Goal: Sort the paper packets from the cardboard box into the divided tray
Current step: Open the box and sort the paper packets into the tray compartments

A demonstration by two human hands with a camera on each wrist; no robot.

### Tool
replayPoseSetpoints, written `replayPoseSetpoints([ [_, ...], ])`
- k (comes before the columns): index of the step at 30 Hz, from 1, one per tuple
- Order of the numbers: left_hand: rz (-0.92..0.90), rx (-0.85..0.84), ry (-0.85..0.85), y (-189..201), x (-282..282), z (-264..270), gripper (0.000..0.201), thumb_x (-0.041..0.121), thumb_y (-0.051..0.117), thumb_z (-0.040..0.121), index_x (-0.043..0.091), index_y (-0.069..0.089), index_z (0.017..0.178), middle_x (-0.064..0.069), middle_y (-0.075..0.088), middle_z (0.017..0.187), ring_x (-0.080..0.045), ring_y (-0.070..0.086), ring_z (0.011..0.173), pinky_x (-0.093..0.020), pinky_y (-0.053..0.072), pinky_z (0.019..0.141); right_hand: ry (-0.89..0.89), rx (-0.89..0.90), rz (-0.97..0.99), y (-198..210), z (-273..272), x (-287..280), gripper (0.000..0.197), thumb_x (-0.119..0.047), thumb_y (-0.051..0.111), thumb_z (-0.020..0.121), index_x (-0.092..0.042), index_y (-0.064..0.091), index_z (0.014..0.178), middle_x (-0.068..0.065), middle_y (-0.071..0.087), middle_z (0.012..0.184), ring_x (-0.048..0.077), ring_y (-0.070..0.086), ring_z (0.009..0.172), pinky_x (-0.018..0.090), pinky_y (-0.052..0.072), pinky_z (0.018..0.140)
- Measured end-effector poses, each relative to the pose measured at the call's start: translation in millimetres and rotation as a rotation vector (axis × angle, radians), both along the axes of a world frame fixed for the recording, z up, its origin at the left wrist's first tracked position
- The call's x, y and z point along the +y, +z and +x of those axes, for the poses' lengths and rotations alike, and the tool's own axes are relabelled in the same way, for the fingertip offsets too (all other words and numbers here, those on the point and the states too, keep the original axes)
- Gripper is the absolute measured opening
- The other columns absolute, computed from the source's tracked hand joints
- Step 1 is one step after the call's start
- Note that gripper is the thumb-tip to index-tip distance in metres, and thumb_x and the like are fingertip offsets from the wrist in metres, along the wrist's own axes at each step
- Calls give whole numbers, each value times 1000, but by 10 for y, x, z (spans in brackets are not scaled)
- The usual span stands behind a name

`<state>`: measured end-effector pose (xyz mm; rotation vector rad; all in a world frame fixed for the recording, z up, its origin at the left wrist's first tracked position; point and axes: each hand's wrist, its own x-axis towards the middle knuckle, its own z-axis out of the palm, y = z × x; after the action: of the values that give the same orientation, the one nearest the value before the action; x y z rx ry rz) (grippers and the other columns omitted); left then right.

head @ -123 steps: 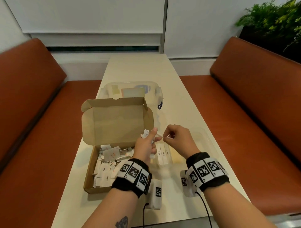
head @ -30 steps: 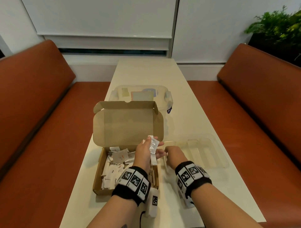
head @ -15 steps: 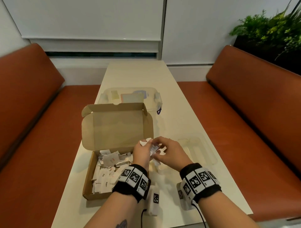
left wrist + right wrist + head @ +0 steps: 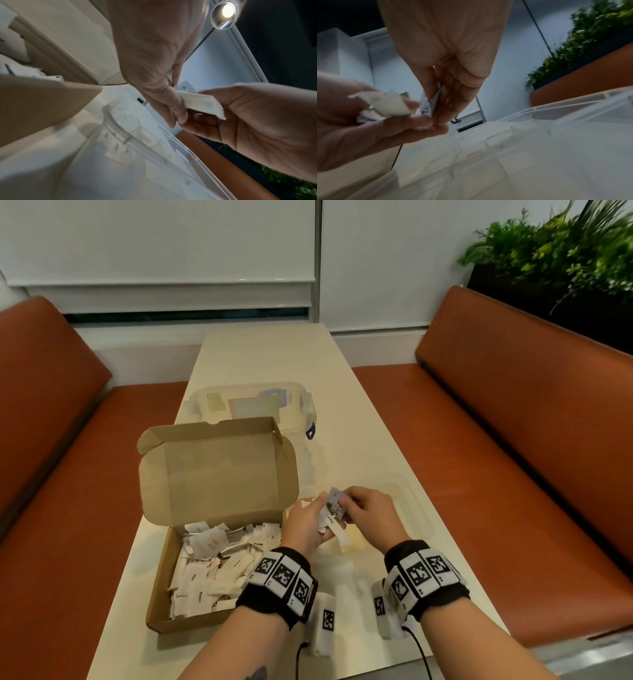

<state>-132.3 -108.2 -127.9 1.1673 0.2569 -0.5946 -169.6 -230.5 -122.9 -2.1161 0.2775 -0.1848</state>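
Left grip: the left hand clutches a small bunch of paper packets, fingers curled under them.
Right grip: the right hand pinches one printed packet at the top of that bunch.
Packets' place: held above the near end of the clear divided tray.
Cardboard box: open on the tabletop, left of the tray, holding many more packets.

Cardboard box sits on the surface, lid up at its far side, packets inside. Divided tray just right of the box. Lidded container behind the box. Both hands right of the box, above the tray's near-left part.
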Motion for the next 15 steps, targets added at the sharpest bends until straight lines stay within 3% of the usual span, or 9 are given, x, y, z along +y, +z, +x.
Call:
replayPoseSetpoints([
  [5,-13,-12,31,11,-50,-1,10,2,46,97,5,50,105,-18,66,90,-27,67,75,-31,59,57,-138,-33,323,64,7,-216,16,-13,53,95,-11,67,88,8,70,81,13,67,63,27,59,65],
  [9,51,-80,-19,25,-129,-26,10,6,48,97,9,55,102,-12,65,88,-20,63,67,-27,57,55,-142,-12,424,96,10,-309,15,-8,53,94,-6,67,89,14,71,83,17,68,64,29,59,66],
  [12,86,-157,-66,39,-191,-47,11,15,48,99,9,55,105,-6,60,84,-12,50,56,-21,47,48,-153,-9,434,71,-7,-337,14,-6,54,93,-7,66,87,13,71,81,18,68,64,30,58,66],
  [15,69,-185,-55,53,-237,-39,5,12,51,97,9,52,94,-3,55,73,-9,37,47,-18,32,41,-136,23,451,47,-34,-382,14,-2,55,92,-7,63,82,14,69,75,18,66,61,27,58,63],
])
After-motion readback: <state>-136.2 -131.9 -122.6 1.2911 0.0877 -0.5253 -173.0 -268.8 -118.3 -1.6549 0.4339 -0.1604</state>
